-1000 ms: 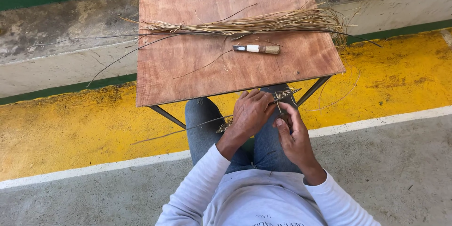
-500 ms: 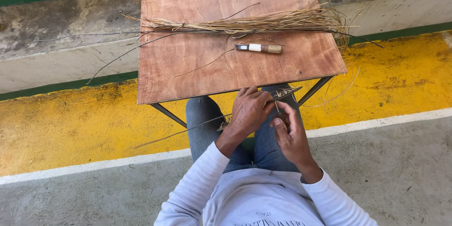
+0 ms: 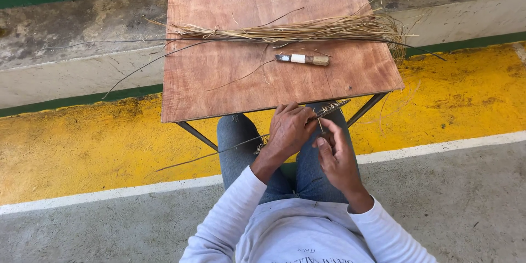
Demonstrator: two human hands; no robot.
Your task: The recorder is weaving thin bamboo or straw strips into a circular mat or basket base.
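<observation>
A thin woven fibre strand (image 3: 329,110) is pinched just below the table's (image 3: 219,93) near edge by the left hand (image 3: 289,129) and right hand (image 3: 335,156); the braid could probably be unravelled if pinch tension is lost.

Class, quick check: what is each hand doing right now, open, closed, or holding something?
Left hand: closed, fingers pinching the woven strip just below the table edge.
Right hand: fingers curled at a thin fibre of the strip; a firm grip cannot be told.
</observation>
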